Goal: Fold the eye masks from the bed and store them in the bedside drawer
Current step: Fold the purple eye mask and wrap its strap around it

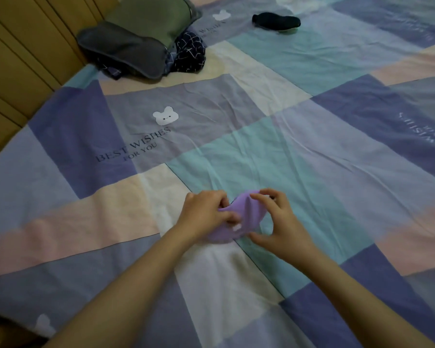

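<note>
Here I look down from the head camera at a bed (312,159) covered in a sheet of pastel squares: purple, teal, cream and pink. Both bare forearms reach in from the bottom edge and meet low in the middle of the view.

Between the hands is a purple mask (239,217), bunched and partly folded, resting on the sheet where a cream square meets a teal one. My left hand (204,214) has its grip closed on the mask's left side, fingers curled over the fabric. My right hand (279,227) pinches the right side, with a finger on the top edge and the thumb at the lower edge.

Well apart from the hands, at the far top of the bed, lies a dark mask (276,21), alone on a pale patch. At the upper left, beside a wooden headboard (18,59), sits a heap of a grey mask (123,50), a green pillow (148,17) behind it, and a navy cloth (190,52) with white lines tucked against them.

A white bear print (165,115) sits on the sheet, mid-left, above the printed words "BEST WISHES FOR YOU".
</note>
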Demonstrator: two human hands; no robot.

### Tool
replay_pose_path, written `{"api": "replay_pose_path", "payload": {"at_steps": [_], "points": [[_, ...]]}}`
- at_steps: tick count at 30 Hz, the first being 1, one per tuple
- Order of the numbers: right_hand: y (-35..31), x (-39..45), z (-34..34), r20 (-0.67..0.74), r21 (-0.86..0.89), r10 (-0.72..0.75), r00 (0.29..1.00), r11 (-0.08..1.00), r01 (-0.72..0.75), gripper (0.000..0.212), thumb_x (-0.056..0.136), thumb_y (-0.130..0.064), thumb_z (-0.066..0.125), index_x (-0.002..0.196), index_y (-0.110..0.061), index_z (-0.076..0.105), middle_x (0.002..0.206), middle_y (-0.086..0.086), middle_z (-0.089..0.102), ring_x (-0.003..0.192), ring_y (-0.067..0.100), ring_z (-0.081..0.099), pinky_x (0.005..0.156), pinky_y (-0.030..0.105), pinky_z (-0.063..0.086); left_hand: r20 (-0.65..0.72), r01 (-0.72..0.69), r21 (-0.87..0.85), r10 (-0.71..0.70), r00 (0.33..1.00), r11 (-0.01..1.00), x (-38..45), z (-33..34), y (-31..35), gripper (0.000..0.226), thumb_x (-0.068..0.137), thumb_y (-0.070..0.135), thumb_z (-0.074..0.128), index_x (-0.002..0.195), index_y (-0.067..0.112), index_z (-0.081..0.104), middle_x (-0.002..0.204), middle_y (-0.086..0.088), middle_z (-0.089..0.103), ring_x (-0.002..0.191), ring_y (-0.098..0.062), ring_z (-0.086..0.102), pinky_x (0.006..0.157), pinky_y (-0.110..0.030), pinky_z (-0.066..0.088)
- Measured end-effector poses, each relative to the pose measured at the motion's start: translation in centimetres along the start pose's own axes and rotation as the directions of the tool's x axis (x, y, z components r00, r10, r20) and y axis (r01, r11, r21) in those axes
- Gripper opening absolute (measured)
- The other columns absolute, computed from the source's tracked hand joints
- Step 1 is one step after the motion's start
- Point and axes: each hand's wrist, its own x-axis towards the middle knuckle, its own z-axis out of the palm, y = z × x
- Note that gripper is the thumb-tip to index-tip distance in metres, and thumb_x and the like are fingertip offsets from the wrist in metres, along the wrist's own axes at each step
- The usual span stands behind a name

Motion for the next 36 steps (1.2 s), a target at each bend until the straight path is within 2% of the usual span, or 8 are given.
{"api": "replay_pose_path", "payload": {"at_steps": [7, 14, 19, 22, 26, 30, 33, 36], "points": [[-2.5, 0.7, 0.1, -0.143, 0.150, 0.041, 0.989, 0.989, -0.019, 0.097, 0.062, -0.041, 0.077, 0.144, -0.028, 0.028, 0.114, -0.029, 0.048, 0.114, 0.013, 0.051, 0.099, 0.035, 0.040, -0.106, -0.110, -0.604, 0.058, 0.993, 0.789, -1.0, -2.2, 4.2, 0.031, 0.069, 0.034, 0.080, 0.065, 0.016, 0.056, 0.060, 0.008, 0.056, 0.055, -0.002, 0.046, 0.056, -0.019, 0.038], [-3.4, 1.1, -0.8, -0.273, 0.230, 0.055, 0.960, 0.973, 0.009, 0.067, 0.062, -0.043, 0.062, 0.126, -0.041, 0.044, 0.084, -0.010, 0.064, 0.086, 0.012, 0.063, 0.090, 0.054, 0.046, -0.260, -0.168, -0.578, 0.015, 0.966, 0.799, -1.2, -2.9, 3.4, 0.053, 0.057, 0.055, 0.081, 0.091, 0.030, 0.049, 0.074, 0.008, 0.054, 0.067, -0.005, 0.048, 0.062, -0.017, 0.039], [-3.8, 0.9, -1.1, -0.274, 0.205, 0.034, 0.961, 0.979, 0.023, 0.064, 0.068, -0.041, 0.065, 0.127, -0.038, 0.043, 0.074, -0.018, 0.054, 0.075, -0.001, 0.056, 0.087, 0.057, 0.047, -0.264, -0.328, -0.257, 0.260, 0.929, 0.909, -1.6, -3.4, 2.8, 0.067, 0.065, 0.062, 0.069, 0.122, 0.034, 0.050, 0.123, 0.015, 0.052, 0.112, -0.005, 0.045, 0.102, -0.030, 0.031], [-4.2, 0.6, -1.2, -0.251, 0.207, 0.013, 0.968, 0.977, 0.040, 0.068, 0.068, -0.041, 0.064, 0.131, -0.038, 0.038, 0.079, -0.020, 0.057, 0.078, 0.003, 0.060, 0.086, 0.054, 0.048, -0.158, -0.293, -0.296, 0.256, 0.954, 0.909, -2.0, -3.3, 2.9, 0.042, 0.074, 0.056, 0.067, 0.107, 0.033, 0.057, 0.101, 0.019, 0.064, 0.095, 0.004, 0.056, 0.114, -0.037, 0.012], [-4.2, -0.1, -1.5, -0.240, 0.257, 0.040, 0.970, 0.966, 0.024, 0.081, 0.067, -0.031, 0.067, 0.139, -0.036, 0.029, 0.091, -0.014, 0.059, 0.073, 0.009, 0.061, 0.074, 0.037, 0.052, -0.249, -0.300, -0.258, 0.237, 0.939, 0.918, -2.2, -2.8, 2.8, 0.026, 0.083, 0.050, 0.058, 0.096, 0.027, 0.058, 0.081, 0.013, 0.067, 0.076, -0.004, 0.059, 0.107, -0.034, 0.026], [-3.5, -0.5, -1.4, -0.268, 0.290, 0.037, 0.963, 0.956, 0.044, 0.090, 0.075, -0.003, 0.070, 0.143, -0.035, 0.021, 0.097, -0.012, 0.054, 0.059, 0.016, 0.058, 0.062, 0.033, 0.050, -0.153, -0.256, -0.344, 0.215, 0.965, 0.903, -2.6, -2.4, 2.8, 0.028, 0.085, 0.048, 0.056, 0.104, 0.028, 0.056, 0.083, 0.004, 0.069, 0.076, -0.019, 0.064, 0.068, -0.037, 0.051], [-3.7, -0.5, -1.0, -0.319, 0.369, 0.067, 0.945, 0.928, 0.059, 0.093, 0.075, 0.001, 0.071, 0.144, -0.037, 0.021, 0.108, -0.006, 0.051, 0.069, 0.016, 0.062, 0.067, 0.022, 0.052, -0.041, -0.183, -0.515, 0.189, 0.981, 0.837, -2.7, -2.0, 2.6, 0.030, 0.081, 0.034, 0.070, 0.107, 0.030, 0.057, 0.091, 0.005, 0.068, 0.084, -0.016, 0.064, 0.074, -0.034, 0.053], [-4.0, -0.8, 0.0, -0.403, 0.562, 0.311, 0.861, 0.827, -0.036, 0.089, 0.072, -0.002, 0.077, 0.141, -0.030, 0.027, 0.116, -0.001, 0.047, 0.090, 0.013, 0.059, 0.077, 0.020, 0.050, -0.087, -0.094, -0.646, 0.049, 0.995, 0.757, -2.4, -1.7, 2.3, 0.032, 0.079, 0.016, 0.075, 0.105, 0.023, 0.059, 0.095, 0.006, 0.067, 0.087, -0.014, 0.063, 0.074, -0.023, 0.052]]}}
